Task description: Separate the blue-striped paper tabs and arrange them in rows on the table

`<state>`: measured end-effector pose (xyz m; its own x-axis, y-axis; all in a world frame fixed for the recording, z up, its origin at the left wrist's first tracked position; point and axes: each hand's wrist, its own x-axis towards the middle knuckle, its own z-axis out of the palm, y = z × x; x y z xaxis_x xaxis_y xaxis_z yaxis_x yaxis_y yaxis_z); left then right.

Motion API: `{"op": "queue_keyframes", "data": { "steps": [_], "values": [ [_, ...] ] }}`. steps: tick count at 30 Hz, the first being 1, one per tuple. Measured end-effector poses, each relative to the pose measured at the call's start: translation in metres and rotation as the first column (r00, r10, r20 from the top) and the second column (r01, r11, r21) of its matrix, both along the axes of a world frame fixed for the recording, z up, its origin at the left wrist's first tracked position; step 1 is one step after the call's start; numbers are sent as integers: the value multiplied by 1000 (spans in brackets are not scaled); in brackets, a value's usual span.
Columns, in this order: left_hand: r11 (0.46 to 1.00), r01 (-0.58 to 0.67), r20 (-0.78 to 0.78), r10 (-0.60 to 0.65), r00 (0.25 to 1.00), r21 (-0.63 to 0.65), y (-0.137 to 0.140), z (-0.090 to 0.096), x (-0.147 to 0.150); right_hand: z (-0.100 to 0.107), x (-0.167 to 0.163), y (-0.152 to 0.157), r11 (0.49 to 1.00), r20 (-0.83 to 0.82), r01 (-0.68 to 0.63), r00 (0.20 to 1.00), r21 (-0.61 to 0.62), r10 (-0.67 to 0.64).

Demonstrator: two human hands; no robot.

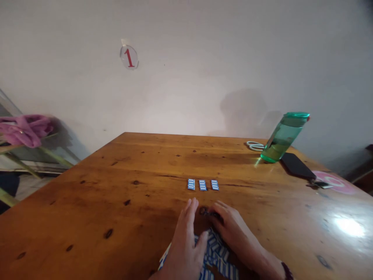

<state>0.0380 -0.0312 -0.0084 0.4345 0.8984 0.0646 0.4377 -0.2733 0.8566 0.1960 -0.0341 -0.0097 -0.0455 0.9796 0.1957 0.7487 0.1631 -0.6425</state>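
Observation:
My left hand is over a loose pile of small blue-and-white striped cards, its fingers stretched out and the thumb apart. To its right, my right hand rests at the pile's edge with bent fingers pointing left. A dark gap shows between its thumb and forefinger, and I see nothing held there. Beyond my fingertips, three similar striped cards lie in a row: a left card, a middle card and a right card. My hands and forearms hide part of the pile.
The wooden table reaches toward a pale wall. At its far right stand a green water bottle, a white cable, a black phone, keys and a pink round sticker. Pink cloth hangs at the left.

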Motion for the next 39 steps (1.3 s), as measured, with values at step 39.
{"op": "queue_keyframes", "data": {
  "steps": [39],
  "values": [
    [975,-143,77,131,988,169,24,15,0,8,-16,-6,998,-356,57,932,-25,-62]
  ]
}}
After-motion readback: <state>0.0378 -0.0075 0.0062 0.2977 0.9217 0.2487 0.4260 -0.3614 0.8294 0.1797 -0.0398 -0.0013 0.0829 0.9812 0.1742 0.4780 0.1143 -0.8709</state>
